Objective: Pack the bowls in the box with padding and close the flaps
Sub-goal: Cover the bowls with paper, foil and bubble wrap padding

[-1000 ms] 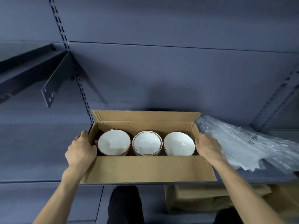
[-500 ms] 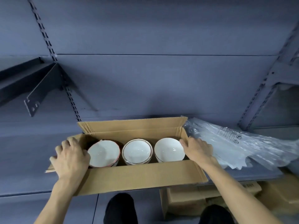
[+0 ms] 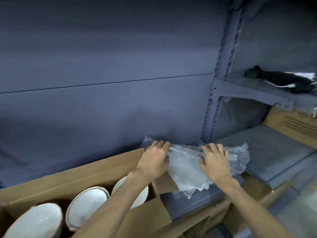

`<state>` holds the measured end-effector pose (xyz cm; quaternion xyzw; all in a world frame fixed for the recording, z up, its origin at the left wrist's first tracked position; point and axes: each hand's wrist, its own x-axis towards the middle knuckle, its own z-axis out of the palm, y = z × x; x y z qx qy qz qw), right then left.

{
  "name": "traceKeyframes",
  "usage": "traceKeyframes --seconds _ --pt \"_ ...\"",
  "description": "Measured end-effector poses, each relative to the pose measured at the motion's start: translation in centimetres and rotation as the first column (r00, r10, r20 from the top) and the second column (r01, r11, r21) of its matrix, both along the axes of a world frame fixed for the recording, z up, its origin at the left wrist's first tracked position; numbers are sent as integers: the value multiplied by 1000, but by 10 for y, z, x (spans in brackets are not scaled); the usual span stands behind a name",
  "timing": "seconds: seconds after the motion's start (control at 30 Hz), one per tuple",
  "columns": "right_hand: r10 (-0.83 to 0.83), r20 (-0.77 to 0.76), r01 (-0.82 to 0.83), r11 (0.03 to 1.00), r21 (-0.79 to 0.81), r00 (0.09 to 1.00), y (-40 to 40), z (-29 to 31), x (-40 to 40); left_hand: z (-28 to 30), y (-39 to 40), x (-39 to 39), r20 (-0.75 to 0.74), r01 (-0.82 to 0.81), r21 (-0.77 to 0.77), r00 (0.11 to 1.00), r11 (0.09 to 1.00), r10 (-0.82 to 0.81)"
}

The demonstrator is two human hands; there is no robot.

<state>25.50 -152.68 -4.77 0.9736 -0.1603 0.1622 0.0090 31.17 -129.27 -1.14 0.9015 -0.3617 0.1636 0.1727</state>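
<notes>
- Done so far, judging by the layout: three white bowls (image 3: 88, 206) already sit in a row inside the open cardboard box (image 3: 96, 170), at about 7 o'clock in the view; the right-hand bowl is partly hidden behind the left forearm.
- No padding shows between or over the bowls, so the cushioning step looks not yet done.
- The padding (image 3: 192, 170), a pile of clear plastic air-cushion sheets, lies on the shelf (image 3: 267, 152) just beside the box's right end, near 5 o'clock of centre.
- The left hand (image 3: 154, 162) rests on the pile's left edge, fingers reaching over its far side; the right hand (image 3: 214, 162) lies on the pile's middle with fingers spread and bent down onto the plastic.
- Motion blur makes it hard to say whether either hand actually pinches a sheet or only presses on it; I cannot tell.
- The box flaps (image 3: 151, 215) stand open: the back one upright, the near one folded outward.
- Left to do, as I judge it: lift padding across, tuck it around the bowls, then fold the flaps shut.
</notes>
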Motion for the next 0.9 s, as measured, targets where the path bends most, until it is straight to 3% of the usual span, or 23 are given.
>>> traceKeyframes --seconds 0.17,0.27,0.37,0.47,0.57,0.67,0.73,0.8,0.9 --pt "-35 -271 55 996 66 962 -70 -1 3 -10 -77 47 -35 17 237 999 971 -9" --pt "-20 -291 21 1000 1 956 -84 -6 2 -20 -97 59 -66 19 290 998 957 0" --pt "-14 -70 13 1000 -18 997 -82 -3 3 -19 -103 65 -62 9 348 998 937 14" --pt "89 329 -163 965 204 940 -71 9 3 -7 -100 71 -41 -20 365 998 931 37" --pt "112 523 -389 801 455 845 -55 26 5 13 -90 74 -40 1 217 999 976 8" --pt "148 607 -511 710 484 781 -39 43 8 35 -66 70 93 -4 139 996 990 -9" --pt "158 636 -548 685 480 756 -27 50 12 52 -38 64 100 2 31 995 1000 -5" --pt "192 610 -570 640 516 769 -10 53 15 70 -1 50 40 22 -42 999 999 -20" --pt "377 495 -619 549 561 783 28 49 14 82 65 18 149 25 19 989 999 -28"
